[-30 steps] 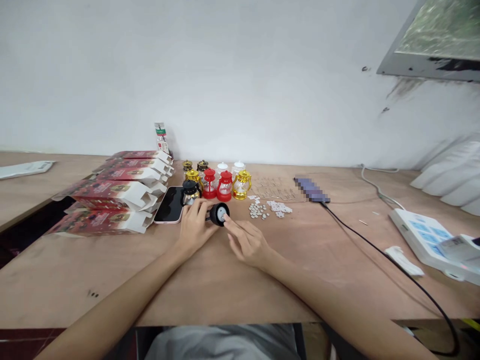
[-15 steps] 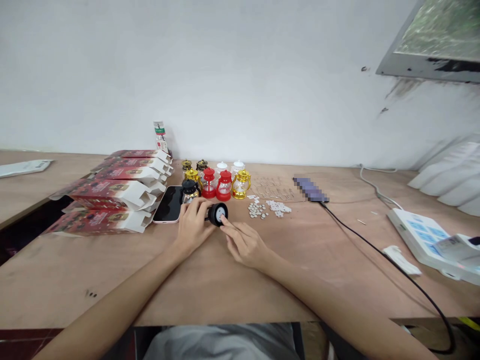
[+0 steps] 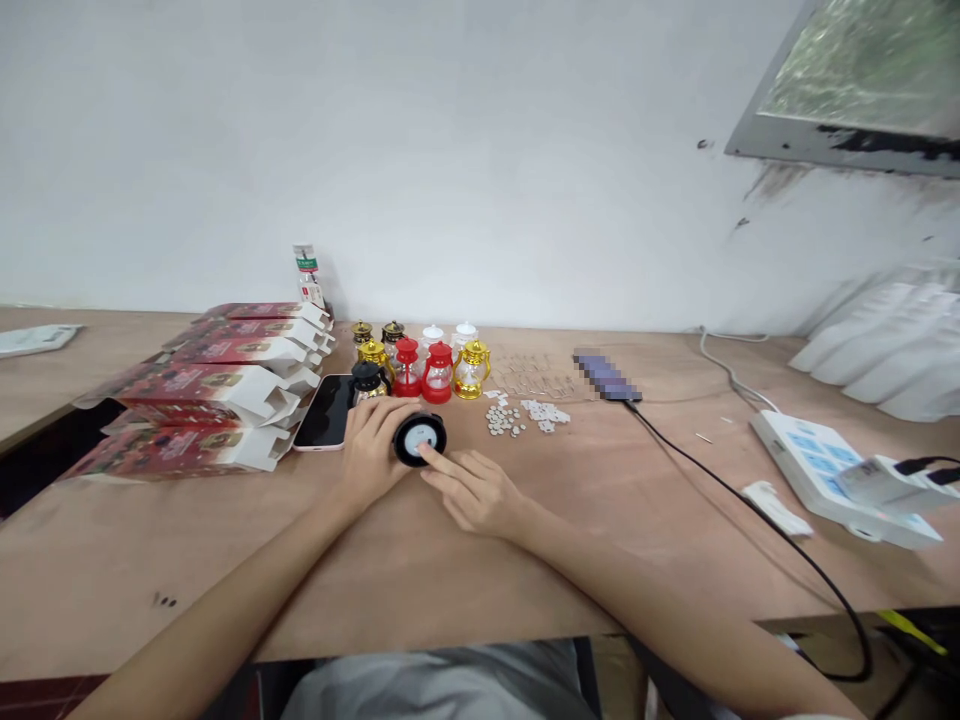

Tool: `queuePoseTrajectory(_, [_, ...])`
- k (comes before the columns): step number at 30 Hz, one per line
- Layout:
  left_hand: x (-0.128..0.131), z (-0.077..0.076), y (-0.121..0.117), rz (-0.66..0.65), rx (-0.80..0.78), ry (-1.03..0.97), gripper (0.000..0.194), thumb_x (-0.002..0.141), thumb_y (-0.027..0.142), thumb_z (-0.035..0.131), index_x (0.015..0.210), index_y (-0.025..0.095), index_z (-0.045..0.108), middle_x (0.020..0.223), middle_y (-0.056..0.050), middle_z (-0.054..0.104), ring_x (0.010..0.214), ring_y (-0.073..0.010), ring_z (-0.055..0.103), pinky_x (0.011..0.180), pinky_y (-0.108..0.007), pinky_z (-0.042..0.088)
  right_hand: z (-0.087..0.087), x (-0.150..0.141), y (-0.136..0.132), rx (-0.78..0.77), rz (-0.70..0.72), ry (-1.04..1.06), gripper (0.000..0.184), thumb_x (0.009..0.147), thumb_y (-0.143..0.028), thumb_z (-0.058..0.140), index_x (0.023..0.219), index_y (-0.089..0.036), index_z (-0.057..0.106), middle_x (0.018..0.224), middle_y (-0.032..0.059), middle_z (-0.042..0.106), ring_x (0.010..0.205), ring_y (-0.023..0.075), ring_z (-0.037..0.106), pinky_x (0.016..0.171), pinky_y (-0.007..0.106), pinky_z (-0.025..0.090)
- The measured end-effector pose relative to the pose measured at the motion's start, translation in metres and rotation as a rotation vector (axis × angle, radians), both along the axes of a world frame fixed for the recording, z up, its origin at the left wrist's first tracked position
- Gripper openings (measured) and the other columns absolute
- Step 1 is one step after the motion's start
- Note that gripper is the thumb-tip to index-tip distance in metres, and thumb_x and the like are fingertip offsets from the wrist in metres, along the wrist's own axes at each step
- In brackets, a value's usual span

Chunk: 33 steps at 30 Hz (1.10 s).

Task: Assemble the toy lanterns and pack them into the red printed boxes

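Note:
My left hand [image 3: 375, 447] is wrapped round a small black lantern [image 3: 400, 443], tipped so that its round base faces me. A white disc [image 3: 418, 436] sits inside the black rim. My right hand [image 3: 480, 492] has its index fingertip on the lower right of this disc, the other fingers loosely stretched out; no held thing shows in it. Just behind my left hand stands another black lantern [image 3: 369, 381]. Beyond it are red lanterns [image 3: 437, 374], gold lanterns [image 3: 471, 369], white-topped lanterns [image 3: 464, 333] and dark bronze ones [image 3: 361, 334].
Button cells [image 3: 504, 418], white plastic pieces [image 3: 545, 414] and thin wire pieces [image 3: 536, 380] lie right of the lanterns. Red boxes [image 3: 202, 390] and a phone [image 3: 324, 412] are at left. A cabled pixelated device [image 3: 606, 376] and a power strip [image 3: 829, 470] lie at right.
The lantern in my left hand has turned so its base faces me more fully. My right index finger stays on the disc. The whole view has shifted slightly.

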<state>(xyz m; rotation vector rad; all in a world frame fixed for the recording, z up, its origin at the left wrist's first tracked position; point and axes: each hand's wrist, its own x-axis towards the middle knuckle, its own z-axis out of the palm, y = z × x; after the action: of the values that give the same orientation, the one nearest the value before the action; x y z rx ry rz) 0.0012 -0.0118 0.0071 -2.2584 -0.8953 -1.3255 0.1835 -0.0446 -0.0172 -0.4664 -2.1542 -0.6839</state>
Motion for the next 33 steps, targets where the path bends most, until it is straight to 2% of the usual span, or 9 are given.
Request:
queuePoseTrajectory(5, [-0.003,0.001,-0.002,-0.073,-0.014,-0.104,0.032,0.079,0.028,0.059,0.111,0.023,0.055,0.101,-0.008,0.053,0.088,-0.0201,0.054,0.072,-0.033,0.048,0.000,-0.001,0.000,0.097,0.041,-0.009,0.026,0.083,-0.011,0.047,0.104,-0.016,0.062,0.121,0.0057,0.062,0.102,0.0198,0.056,0.085,0.035,0.050])
queuePoseTrajectory(10, [0.002,-0.002,0.000,-0.229,-0.110,-0.158,0.033,0.079,0.022,0.057,0.110,0.024,0.048,0.108,-0.008,0.056,0.098,-0.0208,0.057,0.082,-0.038,0.049,-0.002,-0.003,0.002,0.005,0.042,-0.053,0.034,0.081,-0.009,0.049,0.111,-0.021,0.060,0.122,0.0033,0.062,0.106,0.0202,0.054,0.097,0.042,0.045])
queuePoseTrajectory(14, [0.010,-0.004,0.001,-0.231,-0.245,-0.301,0.034,0.073,0.027,0.065,0.098,0.022,0.043,0.104,-0.007,0.057,0.098,-0.0214,0.057,0.085,-0.040,0.047,-0.003,-0.002,0.002,-0.081,0.038,-0.089,0.040,0.081,-0.009,0.047,0.118,-0.022,0.055,0.124,0.0035,0.060,0.109,0.0205,0.053,0.102,0.046,0.042])
queuePoseTrajectory(18, [0.015,-0.004,0.002,-0.289,-0.454,-0.572,0.041,0.065,0.031,0.070,0.090,0.022,0.038,0.098,-0.005,0.055,0.094,-0.0198,0.057,0.085,-0.038,0.046,-0.004,-0.001,0.003,-0.122,-0.007,-0.122,0.044,0.081,-0.010,0.042,0.123,-0.021,0.049,0.131,0.0072,0.055,0.122,0.0235,0.045,0.108,0.060,0.025])
queuePoseTrajectory(21, [0.017,-0.004,0.004,-0.291,-0.659,-0.780,0.036,0.063,0.033,0.070,0.084,0.021,0.043,0.087,-0.001,0.056,0.086,-0.0171,0.057,0.084,-0.035,0.046,-0.005,-0.001,0.004,-0.154,-0.017,-0.093,0.047,0.081,-0.007,0.039,0.127,-0.015,0.041,0.135,0.0133,0.049,0.133,0.0229,0.034,0.109,0.062,0.020])
queuePoseTrajectory(24, [0.020,-0.004,0.005,-0.281,-0.921,-1.019,0.036,0.060,0.040,0.071,0.080,0.020,0.049,0.080,0.002,0.055,0.078,-0.0156,0.056,0.075,-0.032,0.047,-0.005,0.000,0.006,-0.198,-0.061,0.082,0.050,0.081,-0.007,0.040,0.131,-0.014,0.034,0.137,0.0171,0.044,0.138,0.0247,0.024,0.108,0.060,0.024])
queuePoseTrajectory(28, [0.027,-0.003,-0.002,-0.498,-1.284,-1.141,0.040,0.057,0.043,0.075,0.081,0.019,0.054,0.081,0.002,0.056,0.075,-0.0143,0.055,0.065,-0.027,0.047,-0.002,0.000,0.004,-0.306,-0.152,0.420,0.057,0.084,-0.017,0.050,0.135,-0.016,0.026,0.143,0.0210,0.027,0.133,0.0295,0.032,0.105,0.057,0.032])
queuePoseTrajectory(31, [0.033,-0.004,-0.009,-0.600,-1.371,-1.069,0.035,0.058,0.041,0.076,0.080,0.018,0.059,0.078,0.001,0.058,0.074,-0.0130,0.056,0.065,-0.023,0.046,-0.001,0.000,0.002,-0.347,-0.195,0.590,0.060,0.081,-0.026,0.058,0.133,-0.020,0.029,0.143,0.0197,0.023,0.128,0.0315,0.039,0.103,0.055,0.037])
queuePoseTrajectory(33, [0.035,-0.007,-0.011,-0.637,-1.394,-1.064,0.034,0.059,0.038,0.077,0.082,0.018,0.061,0.081,0.000,0.060,0.077,-0.0133,0.057,0.068,-0.023,0.046,-0.002,-0.001,0.003,-0.363,-0.236,0.719,0.064,0.078,-0.031,0.064,0.132,-0.020,0.031,0.142,0.0196,0.025,0.130,0.0332,0.034,0.104,0.056,0.034])
